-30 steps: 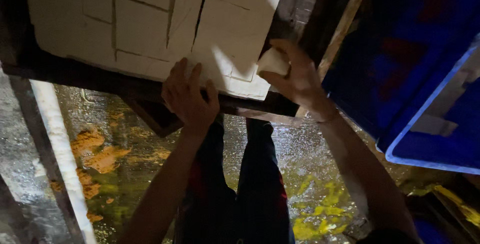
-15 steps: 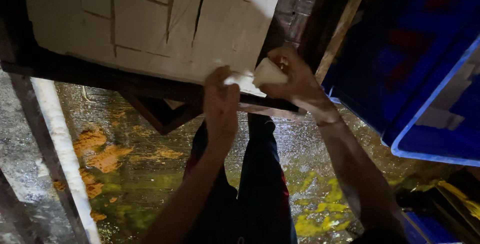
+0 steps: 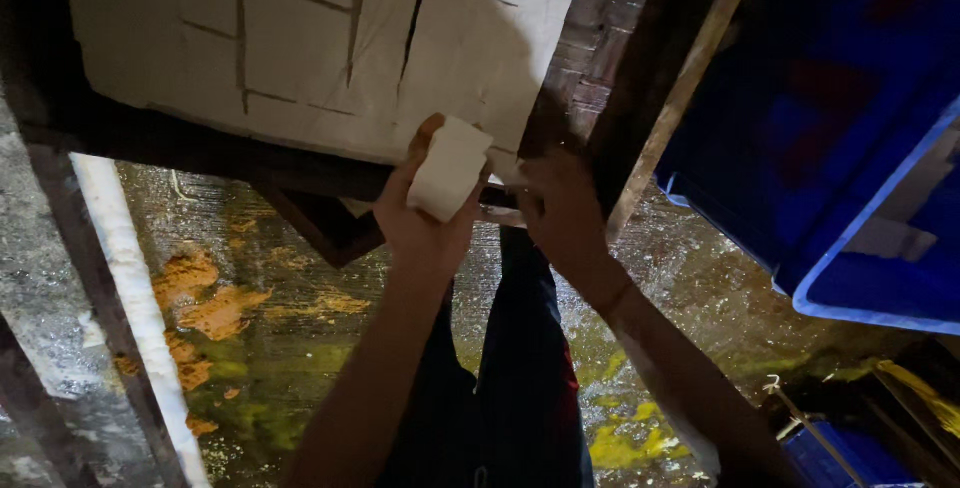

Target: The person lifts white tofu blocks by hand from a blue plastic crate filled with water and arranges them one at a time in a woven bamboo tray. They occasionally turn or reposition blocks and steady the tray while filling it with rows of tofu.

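1. Head view: the left hand (image 3: 425,223) is closed around a white rectangular block (image 3: 448,170), fingers wrapped behind it and thumb at its upper edge. It is held up just in front of the near edge of a pale slab (image 3: 300,38) scored into squares, which lies on a dark wooden frame (image 3: 200,153).
2. The right hand (image 3: 562,210) rests at the slab's near corner; its fingers are in shadow, so I cannot tell whether it grips anything.
3. Likely risk: the block looks soft and smooth, so a tight squeeze could crumble a corner, while a loose hold could let it drop.
4. A drop would land it on the wet, yellow-stained floor (image 3: 300,368) below.
5. The block's long axis runs tilted, lower-left to upper-right, its upper end pointing toward the slab.
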